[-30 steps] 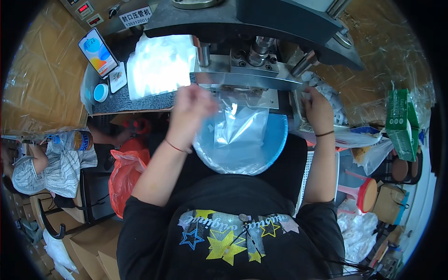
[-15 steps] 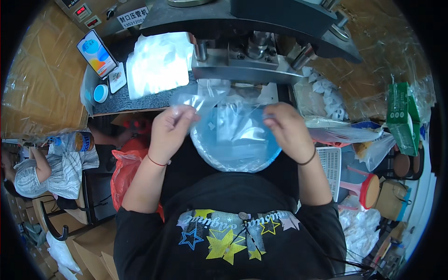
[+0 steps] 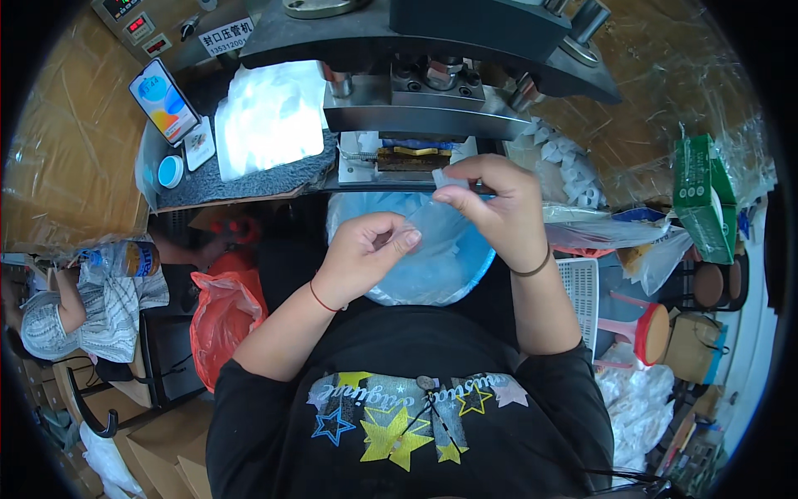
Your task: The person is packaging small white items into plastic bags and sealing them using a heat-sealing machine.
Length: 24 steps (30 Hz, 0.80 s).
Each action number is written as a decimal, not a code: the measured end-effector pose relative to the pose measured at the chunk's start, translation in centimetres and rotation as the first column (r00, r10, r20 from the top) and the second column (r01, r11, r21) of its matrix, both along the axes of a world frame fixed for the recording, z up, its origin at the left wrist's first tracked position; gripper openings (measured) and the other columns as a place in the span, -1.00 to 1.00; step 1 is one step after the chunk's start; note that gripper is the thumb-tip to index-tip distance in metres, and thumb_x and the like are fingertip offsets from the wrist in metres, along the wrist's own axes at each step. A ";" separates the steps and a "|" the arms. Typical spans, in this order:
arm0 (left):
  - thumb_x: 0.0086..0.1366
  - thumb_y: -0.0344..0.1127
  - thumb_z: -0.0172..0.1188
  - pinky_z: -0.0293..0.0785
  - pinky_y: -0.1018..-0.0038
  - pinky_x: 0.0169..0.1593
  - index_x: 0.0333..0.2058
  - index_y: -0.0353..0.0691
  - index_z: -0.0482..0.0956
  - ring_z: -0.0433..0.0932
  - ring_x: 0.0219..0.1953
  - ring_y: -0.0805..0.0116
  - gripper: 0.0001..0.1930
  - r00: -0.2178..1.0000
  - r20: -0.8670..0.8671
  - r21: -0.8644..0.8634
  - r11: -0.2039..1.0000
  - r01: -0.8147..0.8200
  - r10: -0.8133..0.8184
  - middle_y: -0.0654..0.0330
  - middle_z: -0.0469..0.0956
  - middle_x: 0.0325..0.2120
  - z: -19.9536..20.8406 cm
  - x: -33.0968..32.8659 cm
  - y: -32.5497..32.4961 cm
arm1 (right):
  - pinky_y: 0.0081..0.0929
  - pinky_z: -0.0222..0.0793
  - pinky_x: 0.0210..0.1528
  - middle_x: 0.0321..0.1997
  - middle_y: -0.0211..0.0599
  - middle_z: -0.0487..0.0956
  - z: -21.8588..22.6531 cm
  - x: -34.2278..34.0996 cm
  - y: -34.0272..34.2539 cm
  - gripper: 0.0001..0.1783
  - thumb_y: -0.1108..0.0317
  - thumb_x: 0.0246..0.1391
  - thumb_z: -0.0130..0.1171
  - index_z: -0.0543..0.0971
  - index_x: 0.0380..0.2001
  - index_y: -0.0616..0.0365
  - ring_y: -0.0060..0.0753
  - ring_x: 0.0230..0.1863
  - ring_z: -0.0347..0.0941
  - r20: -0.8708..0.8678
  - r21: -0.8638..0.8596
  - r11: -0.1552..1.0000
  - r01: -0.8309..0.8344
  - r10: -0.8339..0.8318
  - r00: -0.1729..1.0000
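In front of me a round blue tub (image 3: 480, 264) holds clear plastic pieces. Over its left side my left hand (image 3: 370, 254) is closed, thumb against fingers, on a thin clear plastic film (image 3: 418, 218) that is hard to make out. My right hand (image 3: 499, 200), higher and at the tub's far right, pinches a small whitish translucent plastic scrap (image 3: 447, 180) between thumb and forefinger. Just beyond it is the press (image 3: 420, 116), with a yellowish strip (image 3: 416, 151) on its bed under the metal bar.
A stack of clear plastic bags (image 3: 270, 116) lies left of the press, by a phone (image 3: 164, 101) and a small round jar (image 3: 170, 171). White scraps (image 3: 565, 162) are heaped on the right. A red bag (image 3: 224, 320) hangs at left; another person (image 3: 83, 308) sits beyond.
The clear bag stretched between my hands over the tub is no longer spread there. My left hand moved right and down, my right hand up and slightly left, uncovering the press bed.
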<state>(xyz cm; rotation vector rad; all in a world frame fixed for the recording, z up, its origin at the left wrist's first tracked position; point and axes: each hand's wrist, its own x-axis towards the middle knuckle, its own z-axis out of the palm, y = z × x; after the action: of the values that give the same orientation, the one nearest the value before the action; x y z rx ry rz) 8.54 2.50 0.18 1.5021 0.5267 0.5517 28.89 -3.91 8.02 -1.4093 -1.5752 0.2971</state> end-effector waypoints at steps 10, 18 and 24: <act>0.40 -0.29 0.16 0.61 0.42 -0.14 -0.10 -0.30 0.55 0.68 -0.23 0.29 -0.79 0.971 0.067 -0.538 0.812 0.228 -0.228 0.13 0.64 -0.26 -0.6 1.3 -0.9 | -0.16 0.42 -0.01 -0.09 -0.01 0.58 -0.4 5.5 -2.0 -0.70 0.28 0.26 0.05 0.56 -0.03 0.19 0.03 -0.11 0.53 0.562 -0.148 0.969 0.198 -0.082 0.823; 0.32 -0.45 0.20 0.63 0.44 -0.17 -0.12 -0.31 0.58 0.65 -0.27 0.34 -0.83 0.988 0.146 -0.613 0.780 0.125 -0.044 0.12 0.64 -0.26 -2.0 1.8 5.6 | -0.11 0.49 -0.10 -0.07 -0.01 0.51 -3.8 12.6 -2.5 -0.65 0.29 0.12 0.20 0.50 -0.02 0.12 0.12 -0.07 0.52 0.816 -0.242 0.612 0.753 -0.292 0.499; 0.36 -0.30 0.20 0.50 0.50 -0.12 0.06 -0.37 0.25 0.54 -0.16 0.43 -0.56 0.936 0.028 -0.065 0.935 -0.348 0.350 0.17 0.46 -0.21 -3.4 0.6 5.7 | -0.16 0.45 -0.07 -0.07 -0.02 0.51 -6.6 14.4 -2.1 -0.63 0.44 0.01 0.24 0.50 -0.06 0.17 0.13 -0.08 0.50 0.661 -0.261 0.822 0.506 -0.230 0.714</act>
<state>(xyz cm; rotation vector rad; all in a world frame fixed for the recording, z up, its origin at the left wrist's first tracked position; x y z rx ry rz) 9.15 8.19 -3.19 1.3445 0.7805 0.8335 43.33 -6.03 1.40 -2.3163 -1.7178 -0.0943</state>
